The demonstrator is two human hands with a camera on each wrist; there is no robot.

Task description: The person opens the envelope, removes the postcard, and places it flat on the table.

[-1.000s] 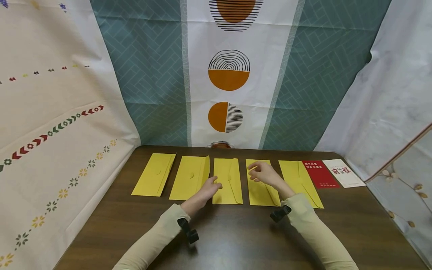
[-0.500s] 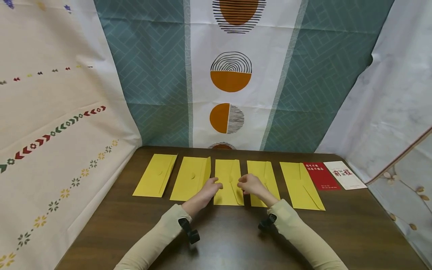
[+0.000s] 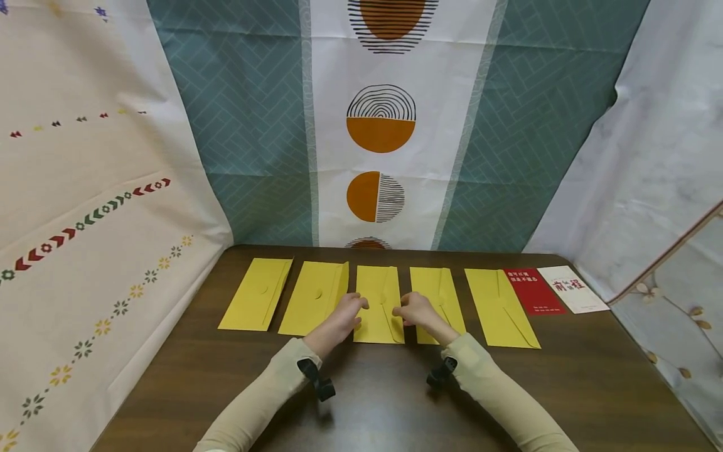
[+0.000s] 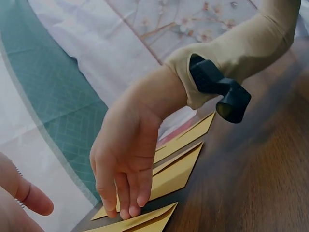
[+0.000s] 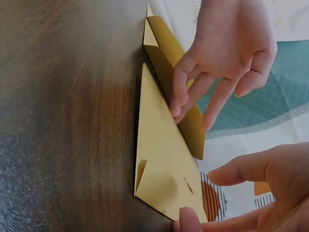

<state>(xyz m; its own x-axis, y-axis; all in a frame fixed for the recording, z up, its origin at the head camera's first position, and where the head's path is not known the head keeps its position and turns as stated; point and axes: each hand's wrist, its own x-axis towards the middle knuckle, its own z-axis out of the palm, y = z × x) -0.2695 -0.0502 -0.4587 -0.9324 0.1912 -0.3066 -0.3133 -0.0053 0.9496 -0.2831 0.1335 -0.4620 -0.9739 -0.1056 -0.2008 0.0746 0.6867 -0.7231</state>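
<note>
Between my hands lies the middle yellow envelope [image 3: 380, 314], flat on the table, its flap seam facing up. My left hand [image 3: 339, 319] hovers by its left edge; in the right wrist view, that hand's fingertips [image 5: 176, 112] meet the edge, fingers loosely bent. My right hand [image 3: 420, 312] reaches to its right edge over the neighbouring envelope [image 3: 446, 289]. Seen in the left wrist view, the right hand's fingers [image 4: 133, 193] point down at that edge, and whether they press it I cannot tell. Neither hand pinches paper.
More yellow envelopes lie in the row: two on the left [image 3: 257, 295], [image 3: 310, 298] and one on the right [image 3: 499, 307]. A red card [image 3: 533, 292] and a white card [image 3: 573, 289] lie at the far right. Patterned cloth [image 3: 254, 125] hangs behind the dark wooden table [image 3: 373, 395].
My right hand has moved left, from over the fourth envelope to the right edge of the middle one. My left hand has barely shifted, and the envelopes lie as before.
</note>
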